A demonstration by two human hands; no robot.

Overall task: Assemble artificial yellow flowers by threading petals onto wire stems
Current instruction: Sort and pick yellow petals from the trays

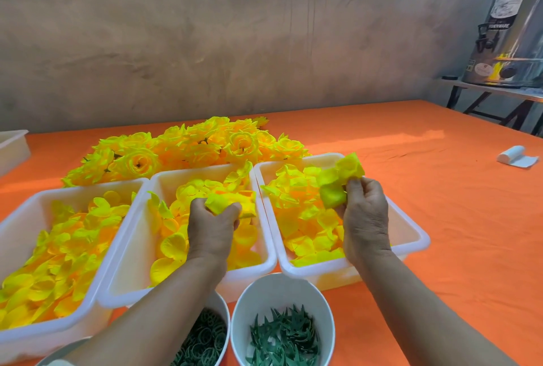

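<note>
Nearest, at six o'clock, stand two white paper cups. One cup (221,305) holds dark green plastic rings (205,339), the other cup (279,292) spiky green plastic calyx pieces (283,336). Just beyond them three white plastic trays of loose yellow fabric petals sit side by side: the left tray (88,186) toward nine o'clock, the middle tray (138,248), and the right tray (408,233) toward three.

Over the middle tray the left hand (210,227) has its fingers curled round a crumpled yellow petal stack (232,204). Over the right tray the right hand (364,218) pinches a second yellow petal cluster (338,183) between thumb and fingers, lifted clear of the heap. No wire stem shows (one may be hidden in a fist; I cannot tell).

The step looks like gathering petal layers. It would go best with a light grip, so the fabric does not crease, and with one layer peeled off at a time and its centre kept findable for threading.

At twelve o'clock a pile of finished yellow fabric flowers (188,148) lies on the orange cloth-covered worktop (440,204). A small white roll (515,157) lies well apart at two o'clock. Behind rises a rough grey plaster wall (205,27), with a steel urn (511,33) on a side table at one o'clock.
</note>
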